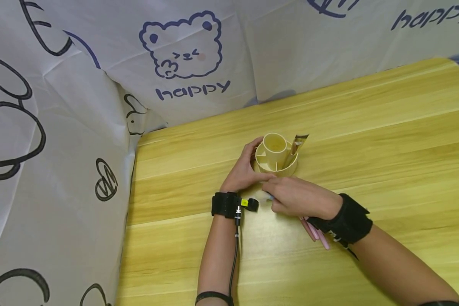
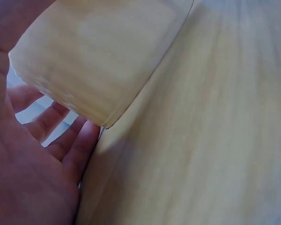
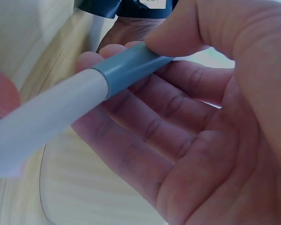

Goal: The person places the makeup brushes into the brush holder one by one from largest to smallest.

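A round cream-yellow holder (image 1: 275, 172) with a taller cup (image 1: 274, 143) in its middle stands on the table. My left hand (image 1: 242, 172) curls round its left side, thumb at the front and fingers behind; the left wrist view shows its smooth wall (image 2: 98, 56) between thumb and fingers. A gold tube (image 1: 296, 146) leans in the holder's right compartment. My right hand (image 1: 302, 195), just in front of the holder, pinches a slim white tube (image 3: 51, 112) by its blue-grey end (image 3: 131, 68) between thumb and fingers. In the head view that hand hides most of it.
Several pink sticks (image 1: 317, 233) lie on the wooden table (image 1: 367, 140) under my right wrist. A white cloth with drawn figures (image 1: 183, 46) hangs behind the table and along its left side. Black straps with cables (image 1: 226, 205) circle both wrists.
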Demonstrator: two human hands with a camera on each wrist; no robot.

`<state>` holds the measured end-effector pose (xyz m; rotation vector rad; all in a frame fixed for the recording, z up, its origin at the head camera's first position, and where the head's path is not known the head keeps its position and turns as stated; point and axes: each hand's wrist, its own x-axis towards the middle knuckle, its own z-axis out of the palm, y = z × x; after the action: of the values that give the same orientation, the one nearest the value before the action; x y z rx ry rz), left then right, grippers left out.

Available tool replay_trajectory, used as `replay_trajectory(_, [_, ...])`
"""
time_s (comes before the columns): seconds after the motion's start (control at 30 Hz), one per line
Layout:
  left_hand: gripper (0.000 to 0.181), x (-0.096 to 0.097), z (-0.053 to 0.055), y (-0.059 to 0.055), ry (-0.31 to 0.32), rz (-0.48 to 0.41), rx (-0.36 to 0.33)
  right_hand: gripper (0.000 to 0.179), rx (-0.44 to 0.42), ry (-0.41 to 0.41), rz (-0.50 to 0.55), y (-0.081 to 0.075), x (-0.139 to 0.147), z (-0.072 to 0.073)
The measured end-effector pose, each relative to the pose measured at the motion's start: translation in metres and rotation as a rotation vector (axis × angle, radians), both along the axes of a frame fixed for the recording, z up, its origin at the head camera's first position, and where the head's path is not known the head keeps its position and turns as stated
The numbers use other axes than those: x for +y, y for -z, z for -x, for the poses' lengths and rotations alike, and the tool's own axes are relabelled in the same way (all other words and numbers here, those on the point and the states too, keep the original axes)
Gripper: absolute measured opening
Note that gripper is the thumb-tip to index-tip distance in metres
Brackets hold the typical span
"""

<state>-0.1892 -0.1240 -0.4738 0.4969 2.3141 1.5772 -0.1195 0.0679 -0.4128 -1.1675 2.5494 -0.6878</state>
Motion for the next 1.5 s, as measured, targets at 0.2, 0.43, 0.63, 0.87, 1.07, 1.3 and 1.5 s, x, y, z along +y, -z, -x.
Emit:
replay_trajectory(0.2, [0.117, -0.0020, -0.0001, -0.0010, 0.029, 0.038, -0.002, 0.008, -0.004, 0.004, 0.004, 0.0003, 0.0005, -0.0001])
replay_trajectory(0.43, [0.111, -0.0027, 0.0013, -0.0003, 0.060, 0.014, -0.007, 0.009, 0.010, 0.001, 0.000, -0.0005, 0.0008, 0.0001])
replay_trajectory(0.63, [0.107, -0.0030, 0.0012, -0.0002, 0.066, 0.003, -0.003, 0.010, 0.013, 0.001, 0.000, -0.0011, 0.0010, -0.0001])
replay_trajectory(0.87, [0.105, -0.0027, 0.0006, -0.0005, 0.061, 0.025, 0.006, 0.016, 0.020, 0.002, 0.012, -0.0024, 0.0018, 0.0000])
replay_trajectory(1.07, [0.103, -0.0027, -0.0003, -0.0005, 0.055, 0.022, -0.003, 0.015, 0.039, -0.004, 0.035, -0.0027, 0.0031, 0.0016])
replay_trajectory(1.3, [0.101, -0.0029, 0.0001, 0.0009, 0.052, 0.017, -0.012, 0.012, 0.045, 0.004, 0.048, -0.0020, 0.0041, 0.0024])
replay_trajectory(1.5, [0.102, -0.0028, 0.0003, 0.0014, 0.054, 0.005, -0.018, 0.019, 0.069, 0.011, 0.056, -0.0033, 0.0045, 0.0026])
